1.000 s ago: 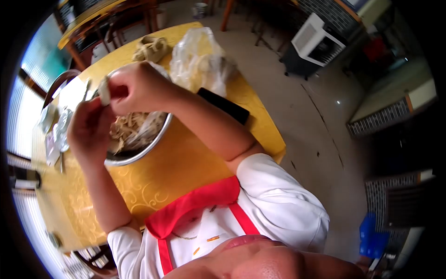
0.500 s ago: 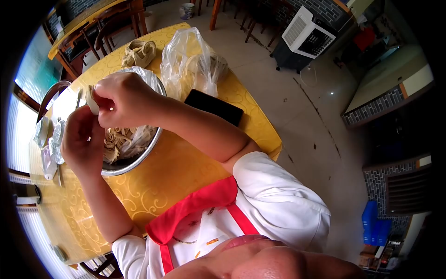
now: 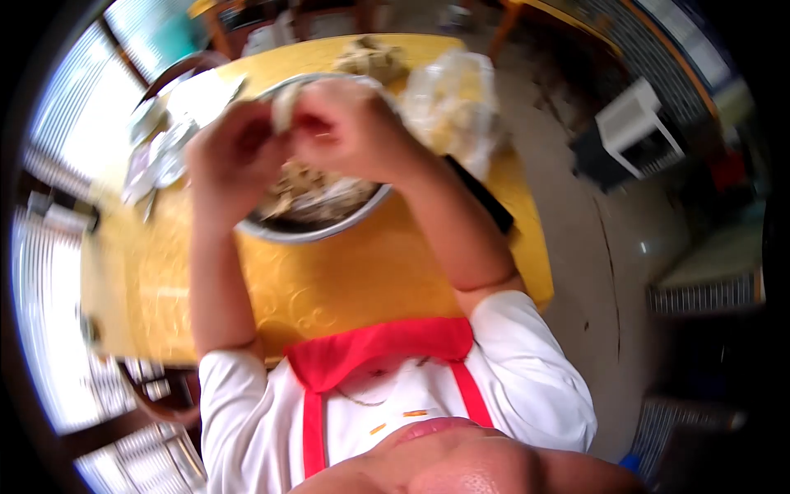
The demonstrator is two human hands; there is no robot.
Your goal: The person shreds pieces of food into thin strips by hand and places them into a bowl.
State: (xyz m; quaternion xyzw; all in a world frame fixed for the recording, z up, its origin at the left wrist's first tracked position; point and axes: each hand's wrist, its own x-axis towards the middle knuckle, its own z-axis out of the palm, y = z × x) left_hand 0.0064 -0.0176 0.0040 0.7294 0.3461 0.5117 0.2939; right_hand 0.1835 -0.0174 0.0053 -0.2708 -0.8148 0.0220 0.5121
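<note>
A small pale strip (image 3: 285, 109) is pinched between my two hands, above a round metal bowl (image 3: 311, 236). My left hand (image 3: 239, 160) is curled, its fingertips meeting the strip's left side. My right hand (image 3: 352, 128) grips it from the right with bent fingers. Motion blur hides just what the strip is. Beneath the hands, the bowl holds beige-brown strips (image 3: 309, 193) and some clear plastic.
A clear plastic bag (image 3: 451, 103) with pale contents lies right of the bowl, near a black flat device (image 3: 481, 198). Behind sits a beige bundle (image 3: 369, 58). Plastic-wrapped items (image 3: 171, 156) lie to the left on the yellow table (image 3: 329, 288). A white air cooler (image 3: 638, 128) stands on the floor.
The view has swung, so bowl, bag and cooler appear shifted right. Both hands stay together at the pale strip, which remains between them.
</note>
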